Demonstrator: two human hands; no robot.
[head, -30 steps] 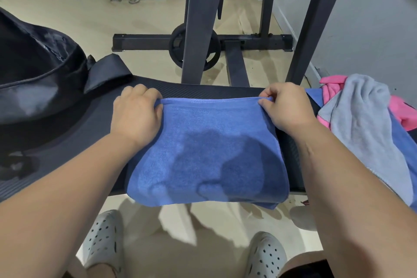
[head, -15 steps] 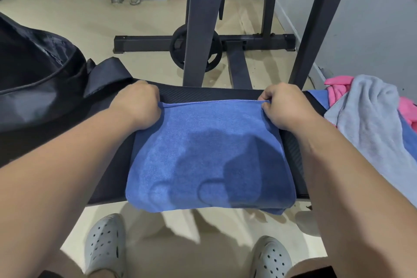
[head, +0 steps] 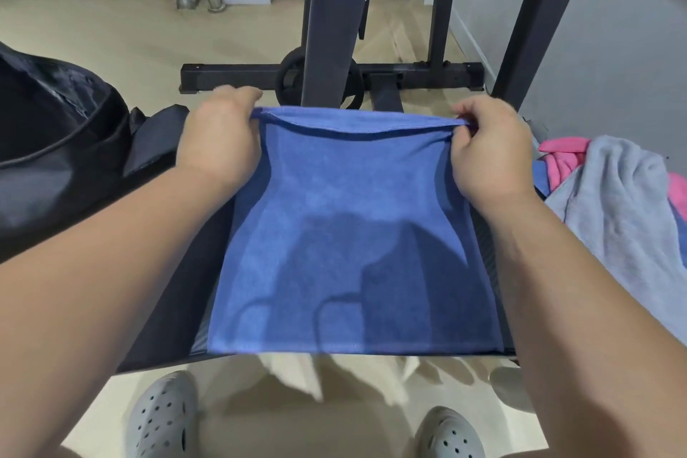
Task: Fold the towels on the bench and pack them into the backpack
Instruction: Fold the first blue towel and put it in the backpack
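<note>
A blue towel (head: 353,234), doubled over, lies across the black bench (head: 174,294). Its far edge is lifted off the pad and stretched taut between both hands. My left hand (head: 219,138) grips the far left corner, and my right hand (head: 490,149) pinches the far right corner. The near edge of the towel rests at the bench's front edge. A black backpack (head: 55,145) stands on the bench to the left with its mouth gaping. To the right lies a heap of loose towels, a grey one (head: 617,204) over a pink one (head: 561,160).
Black steel uprights (head: 331,19) and a floor bar with a weight plate (head: 293,85) of a gym rack stand just beyond the bench. A grey wall (head: 613,48) runs along the right. My grey clogs (head: 163,420) stand on the tan floor below the bench.
Both hands have raised the towel's far edge off the bench and pulled it taut. The near edge, which hung over the bench front, now sits at the bench's edge.
</note>
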